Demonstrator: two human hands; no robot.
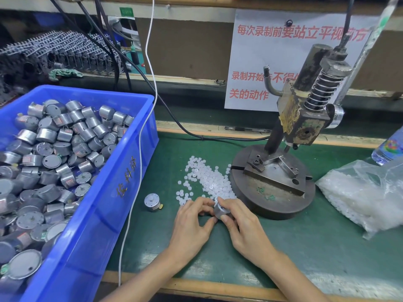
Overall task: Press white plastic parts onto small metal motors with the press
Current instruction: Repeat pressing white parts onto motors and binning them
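Green mat (305,247) bears one press (303,120), one loose motor (152,202), a second motor (219,210) pinched by left hand (192,225) and right hand (242,225).

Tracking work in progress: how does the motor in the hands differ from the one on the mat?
The held motor is gripped by the right hand, tilted and partly covered; the mat motor stands free, shaft end up, fully visible. Both are small silver cylinders.
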